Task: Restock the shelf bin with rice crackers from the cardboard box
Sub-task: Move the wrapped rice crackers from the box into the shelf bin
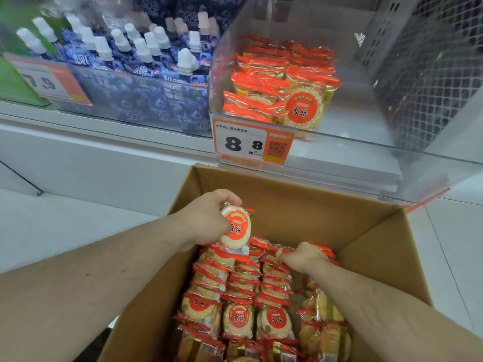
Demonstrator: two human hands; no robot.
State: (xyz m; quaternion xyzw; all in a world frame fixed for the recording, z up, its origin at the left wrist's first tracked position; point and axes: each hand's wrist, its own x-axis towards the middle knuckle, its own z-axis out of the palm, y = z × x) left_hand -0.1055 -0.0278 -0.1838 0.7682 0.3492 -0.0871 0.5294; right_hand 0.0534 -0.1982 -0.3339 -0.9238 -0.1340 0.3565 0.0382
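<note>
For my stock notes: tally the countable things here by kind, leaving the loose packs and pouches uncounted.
Cardboard box: 1
Clear shelf bin: 1
Price tags: 2
Hands: 2
Total: 6

The left hand (209, 218) grips a round, red-labelled rice cracker packet (236, 228) above the open brown cardboard box (326, 218). The right hand (300, 257) reaches among the rows of packed crackers (240, 288) inside. Above, a clear plastic shelf bin (352, 105) holds red cracker packets (282, 82) behind an orange price tag (251, 145).
</note>
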